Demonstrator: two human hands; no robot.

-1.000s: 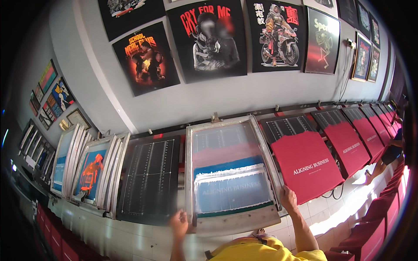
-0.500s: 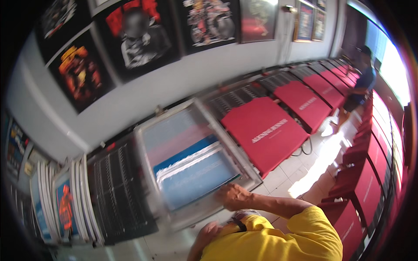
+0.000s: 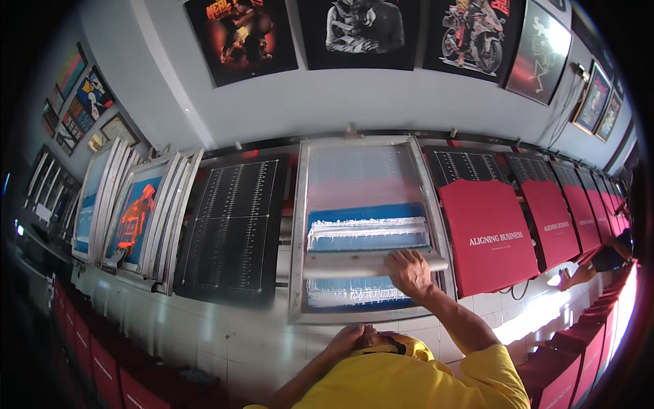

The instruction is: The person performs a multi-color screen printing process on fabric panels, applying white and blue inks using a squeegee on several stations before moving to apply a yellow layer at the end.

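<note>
My right hand (image 3: pixel 411 273) is closed over the grey handle of a wide squeegee (image 3: pixel 347 263), which lies crosswise on a silkscreen frame (image 3: pixel 296 225). White ink (image 3: pixel 361 294) streaks the blue mesh on the near side of the squeegee, and another band of white ink (image 3: pixel 334 229) lies on its far side. My left hand (image 3: pixel 353 337) rests low by my waist, just short of the frame's front edge. Its fingers are curled, and what they hold, if anything, is hidden.
A bare black printing board (image 3: pixel 228 232) is left of the frame, with several upright screens (image 3: pixel 146 211) beyond. Red shirts (image 3: pixel 487 232) on boards line the right side, and more red shirts (image 3: pixel 572 354) stand behind. A person (image 3: pixel 610 255) is at far right.
My view has turned right and now faces the frame squarely. My right hand has come from the frame's front edge onto the mesh with the squeegee, and white ink now shows near the front.
</note>
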